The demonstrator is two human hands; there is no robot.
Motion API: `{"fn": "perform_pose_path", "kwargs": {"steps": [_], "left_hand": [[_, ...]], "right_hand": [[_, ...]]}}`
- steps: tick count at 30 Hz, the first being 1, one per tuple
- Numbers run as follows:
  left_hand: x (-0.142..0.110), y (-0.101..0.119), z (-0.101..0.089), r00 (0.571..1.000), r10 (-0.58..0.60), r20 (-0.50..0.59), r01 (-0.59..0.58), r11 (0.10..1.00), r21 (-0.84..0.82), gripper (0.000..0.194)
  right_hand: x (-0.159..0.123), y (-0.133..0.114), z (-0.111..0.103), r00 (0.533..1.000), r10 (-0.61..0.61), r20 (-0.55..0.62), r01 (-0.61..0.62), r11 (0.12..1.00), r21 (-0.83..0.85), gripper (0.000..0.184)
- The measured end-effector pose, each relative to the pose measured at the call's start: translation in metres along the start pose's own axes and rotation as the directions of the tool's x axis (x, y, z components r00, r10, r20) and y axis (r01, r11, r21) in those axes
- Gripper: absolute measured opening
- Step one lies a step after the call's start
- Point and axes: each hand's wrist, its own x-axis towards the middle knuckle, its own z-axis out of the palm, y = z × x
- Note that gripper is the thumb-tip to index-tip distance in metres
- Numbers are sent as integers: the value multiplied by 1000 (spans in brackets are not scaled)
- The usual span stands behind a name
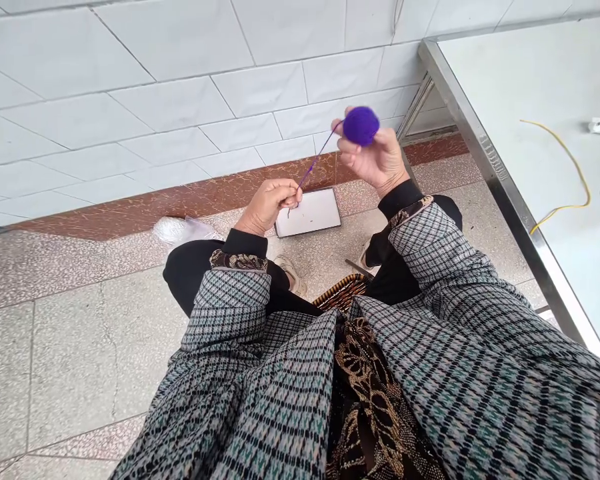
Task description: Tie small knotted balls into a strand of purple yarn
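Observation:
My right hand [375,157] holds up a small ball of purple yarn [361,125], with the fingers curled around it. From the ball a strand of purple yarn [321,152] runs down and to the left, taut, with a small knot or lump partway along. My left hand [271,203] pinches the strand's lower part, and a short dark end shows below those fingers. Under the hands, on the floor, lies a shallow white tray or box lid [313,213] with a dark rim and a few tiny specks on it.
A white ball of yarn [171,230] in clear plastic lies on the floor by the wall. At right stands a metal-edged table [500,160] with a yellow cord [575,157] on it. A wicker basket [343,291] sits between my feet. The tiled wall [180,113] is ahead.

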Motion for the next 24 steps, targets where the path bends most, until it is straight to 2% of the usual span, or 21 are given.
{"fn": "perform_pose_path", "kwargs": {"steps": [2, 4, 6, 8, 10, 12, 14, 17, 19, 21, 22, 23, 24], "left_hand": [[2, -2, 1, 997, -41, -60, 40, 999, -20, 16], [4, -5, 0, 990, -95, -102, 93, 995, -22, 15], [4, -8, 0, 986, -140, -89, 142, 990, 14, 14], [3, -8, 0, 985, -174, 12, 173, 981, 89, 15], [-1, -5, 0, 965, -187, 184, 157, 974, 164, 16], [-5, -1, -2, 928, -159, 338, 101, 978, 184, 19], [-8, 3, -5, 915, -86, 393, 41, 992, 121, 24], [-11, 7, -10, 926, -12, 378, 1, 1000, 31, 31], [-13, 7, -11, 929, -5, 371, -6, 1000, 28, 33], [-13, 7, -11, 951, 35, 309, -34, 999, -7, 40], [-12, 7, -12, 967, 72, 245, -62, 997, -48, 43], [-11, 6, -13, 980, 111, 167, -97, 991, -91, 45], [-9, 5, -16, 987, 142, 81, -131, 984, -124, 46]], "right_hand": [[3, -4, 0, 991, -24, -134, 11, 995, -95, 51], [10, -3, -6, 979, -63, -196, 31, 987, -161, 45], [19, 3, -17, 953, -122, -278, 91, 988, -122, 41], [27, 11, -29, 905, -119, -409, 133, 991, 6, 32], [33, 17, -37, 842, -52, -538, 123, 988, 96, 25], [34, 22, -39, 790, 5, -613, 53, 996, 77, 23], [34, 28, -37, 769, 24, -638, -21, 1000, 11, 22], [33, 41, -31, 779, 30, -627, -123, 987, -106, 21], [33, 50, -26, 815, 29, -579, -258, 912, -318, 20], [30, 55, -20, 888, 87, -452, -372, 714, -593, 25], [27, 56, -16, 915, 167, -366, -389, 597, -701, 28], [24, 55, -13, 922, 287, -261, -376, 503, -778, 30], [20, 52, -10, 897, 420, -137, -340, 459, -821, 32]]}}
